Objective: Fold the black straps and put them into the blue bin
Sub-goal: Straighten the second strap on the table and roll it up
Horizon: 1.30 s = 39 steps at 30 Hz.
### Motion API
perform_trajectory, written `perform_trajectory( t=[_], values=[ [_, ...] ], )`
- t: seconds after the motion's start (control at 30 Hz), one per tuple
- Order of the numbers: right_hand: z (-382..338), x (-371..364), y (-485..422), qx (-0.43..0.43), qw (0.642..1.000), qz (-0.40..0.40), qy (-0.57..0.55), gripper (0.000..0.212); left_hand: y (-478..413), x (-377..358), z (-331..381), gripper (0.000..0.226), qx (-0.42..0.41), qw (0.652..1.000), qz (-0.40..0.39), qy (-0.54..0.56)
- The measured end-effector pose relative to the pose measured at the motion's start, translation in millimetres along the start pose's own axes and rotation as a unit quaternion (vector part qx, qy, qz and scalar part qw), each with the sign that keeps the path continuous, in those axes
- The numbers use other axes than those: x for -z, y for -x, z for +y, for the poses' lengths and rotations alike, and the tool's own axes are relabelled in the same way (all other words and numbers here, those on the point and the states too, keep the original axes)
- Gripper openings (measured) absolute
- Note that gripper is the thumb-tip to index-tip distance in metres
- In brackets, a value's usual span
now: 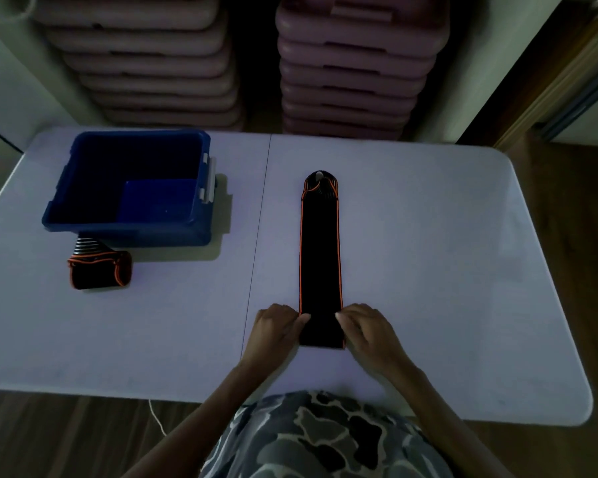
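A long black strap with orange edging lies stretched out flat on the white table, running away from me. My left hand pinches its near left edge and my right hand pinches its near right edge. The strap's far end narrows to a rounded tip. A second black strap, folded into a bundle, lies on the table just in front of the blue bin. The bin stands at the left of the table, and no strap shows inside it.
The white folding table has a seam down its middle. Stacks of pinkish plastic platforms rise behind the table. Wooden floor shows at the right and near edges. A white cord hangs below the table's front edge.
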State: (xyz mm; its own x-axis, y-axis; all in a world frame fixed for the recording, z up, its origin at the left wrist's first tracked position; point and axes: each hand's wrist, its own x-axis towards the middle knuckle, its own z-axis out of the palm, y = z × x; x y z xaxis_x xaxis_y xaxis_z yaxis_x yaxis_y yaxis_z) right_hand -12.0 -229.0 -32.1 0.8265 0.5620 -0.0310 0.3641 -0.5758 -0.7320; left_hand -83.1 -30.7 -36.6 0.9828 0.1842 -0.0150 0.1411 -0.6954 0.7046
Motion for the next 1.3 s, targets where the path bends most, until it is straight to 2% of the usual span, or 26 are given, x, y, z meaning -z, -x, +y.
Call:
perform_trajectory(
  t=[0.03,0.1,0.17,0.3,0.4,0.5,0.67,0.77,0.87,0.97,1.07,1.13,1.2,1.27,1.3],
  values=[
    [-1.5,-1.2,-4.4,-0.028,0.999,0.005,-0.016,0.047,-4.5,0.7,2.7,0.054,0.021,1.0,-0.002,0.004],
    [-2.0,-2.2,-10.8,-0.064,0.997,0.026,-0.044,0.026,-10.5,0.7,6.7,0.053,0.049,0.999,-0.013,-0.013],
    [-0.1,-2.0,-12.3,-0.074,0.995,0.048,-0.047,0.004,-12.1,-2.5,8.1,0.04,0.06,0.997,-0.014,-0.042],
    [-0.2,-3.6,-7.1,-0.089,0.993,0.064,-0.037,0.012,-8.0,-7.1,4.3,0.019,0.064,0.996,0.008,-0.064],
    [0.3,-7.6,-5.6,-0.07,0.995,0.069,-0.033,0.01,-1.9,-5.7,-2.1,0.015,-0.022,0.997,-0.004,-0.072],
    [7.1,-9.0,-1.1,0.003,0.997,0.071,0.018,0.017,5.6,0.1,-8.7,0.019,-0.124,0.988,0.005,-0.088],
    [27.8,-7.7,16.9,0.114,0.984,-0.019,0.136,0.068,10.6,11.3,-26.5,0.048,-0.198,0.968,-0.069,-0.14],
    [29.7,-7.7,17.7,0.139,0.979,-0.017,0.15,0.063,6.5,11.3,-30.7,0.044,-0.214,0.964,-0.064,-0.141],
    [18.0,-2.0,12.3,0.081,0.995,-0.009,0.06,0.056,1.6,12.1,-21.7,0.033,-0.178,0.98,-0.037,-0.081],
    [9.9,2.9,1.0,0.012,1.0,-0.014,-0.008,0.061,-6.9,12.7,-7.5,0.026,-0.12,0.992,-0.021,-0.028],
    [7.1,2.9,-20.4,-0.059,0.997,-0.014,-0.051,0.058,-19.0,10.8,3.5,0.03,0.005,0.999,-0.04,-0.015],
    [5.7,1.5,-34.1,-0.091,0.994,-0.006,-0.059,0.063,-27.5,7.7,7.0,0.034,0.079,0.996,-0.041,-0.013],
    [6.0,-1.4,-45.1,-0.109,0.993,0.008,-0.049,0.051,-36.1,5.4,11.2,0.029,0.136,0.99,-0.024,-0.003],
    [4.6,-2.5,-52.2,-0.121,0.992,0.027,-0.027,0.025,-42.5,3.1,14.2,0.026,0.16,0.987,-0.002,-0.005],
    [3.3,-2.8,-53.8,-0.122,0.992,0.039,-0.021,0.021,-45.1,2.9,15.6,0.026,0.165,0.986,0.005,-0.011]
  ],
)
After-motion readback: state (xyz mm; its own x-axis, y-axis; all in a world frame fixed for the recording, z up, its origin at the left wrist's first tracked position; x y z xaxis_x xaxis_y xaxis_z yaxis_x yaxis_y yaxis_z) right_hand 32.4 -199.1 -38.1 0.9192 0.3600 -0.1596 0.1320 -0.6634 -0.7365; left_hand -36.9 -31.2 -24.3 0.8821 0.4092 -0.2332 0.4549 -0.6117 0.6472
